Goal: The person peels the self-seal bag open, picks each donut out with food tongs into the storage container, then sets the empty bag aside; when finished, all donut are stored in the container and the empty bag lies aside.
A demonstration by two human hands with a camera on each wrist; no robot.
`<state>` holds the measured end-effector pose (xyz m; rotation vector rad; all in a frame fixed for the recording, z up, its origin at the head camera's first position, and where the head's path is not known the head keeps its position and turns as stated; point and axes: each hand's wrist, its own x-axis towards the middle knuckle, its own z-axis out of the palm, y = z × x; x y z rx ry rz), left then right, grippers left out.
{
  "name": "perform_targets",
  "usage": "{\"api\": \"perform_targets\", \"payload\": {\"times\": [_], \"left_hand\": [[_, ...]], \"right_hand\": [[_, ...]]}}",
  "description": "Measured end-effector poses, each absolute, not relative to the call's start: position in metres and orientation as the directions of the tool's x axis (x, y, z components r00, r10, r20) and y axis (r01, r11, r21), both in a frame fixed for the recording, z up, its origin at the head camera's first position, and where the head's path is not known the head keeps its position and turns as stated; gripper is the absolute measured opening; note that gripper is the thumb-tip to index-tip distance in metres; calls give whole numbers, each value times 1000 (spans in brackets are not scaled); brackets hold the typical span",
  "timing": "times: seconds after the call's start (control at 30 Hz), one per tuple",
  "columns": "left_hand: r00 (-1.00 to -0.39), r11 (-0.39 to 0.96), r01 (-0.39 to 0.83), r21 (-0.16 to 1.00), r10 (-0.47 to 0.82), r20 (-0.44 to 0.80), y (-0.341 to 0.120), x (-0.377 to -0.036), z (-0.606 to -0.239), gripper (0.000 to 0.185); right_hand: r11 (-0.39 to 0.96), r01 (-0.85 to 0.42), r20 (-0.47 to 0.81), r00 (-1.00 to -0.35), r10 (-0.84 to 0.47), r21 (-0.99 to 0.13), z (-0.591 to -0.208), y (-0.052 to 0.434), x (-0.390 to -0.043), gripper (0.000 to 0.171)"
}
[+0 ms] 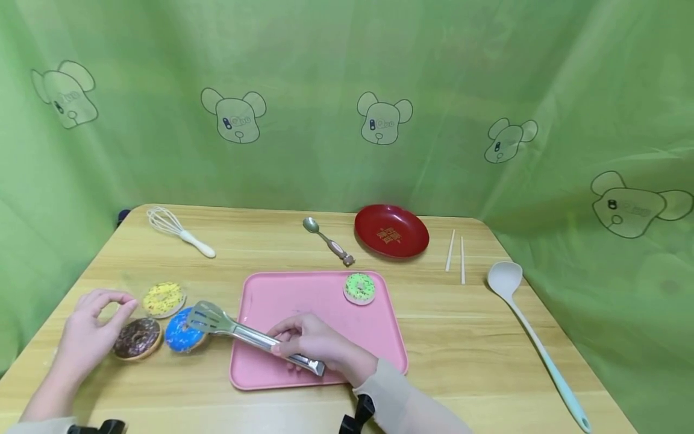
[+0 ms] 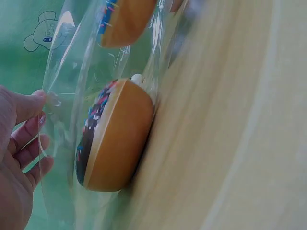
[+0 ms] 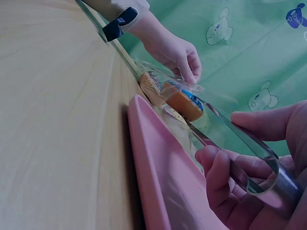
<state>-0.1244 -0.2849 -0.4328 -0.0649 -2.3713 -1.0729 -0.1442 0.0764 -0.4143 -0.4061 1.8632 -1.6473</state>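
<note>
Three donuts lie close together on the surface (image 1: 303, 241), left of the pink tray (image 1: 379, 337): a yellow donut (image 1: 163, 298), a brown donut (image 1: 138, 337) and a blue donut (image 1: 181, 334). They sit in a clear bag (image 2: 67, 110), as the wrist views show. The right hand (image 1: 314, 343) grips the tongs (image 1: 238, 328) by the handle, fingers curled around it, and the tong head rests over the blue donut. The left hand (image 1: 89, 328) pinches the edge of the bag just beside the brown donut. A green donut (image 1: 359, 287) already lies in the far corner of the tray.

To do this step well, I think the left hand should hold the plastic steady and open, so the tongs do not catch it. The tongs should close on the sides of the blue donut, gently and level, because the neighbours touch it and can be pushed away. The lift should be straight up before moving toward the tray.
</note>
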Motion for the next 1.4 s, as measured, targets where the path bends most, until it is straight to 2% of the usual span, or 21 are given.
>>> {"api": "perform_targets", "payload": {"times": [0.67, 1.1, 1.4], "left_hand": [[-865, 678, 255, 689, -158, 475, -286, -125, -433, 12], [-861, 679, 254, 689, -165, 481, -285, -125, -432, 11], [-861, 680, 261, 685, -157, 484, -286, -126, -432, 10]], "right_hand": [[166, 167, -231, -799, -555, -972, -409, 105, -146, 32], [180, 177, -246, -819, -519, -968, -406, 147, -143, 40], [120, 171, -208, -863, -460, -978, -408, 182, -139, 42]]}}
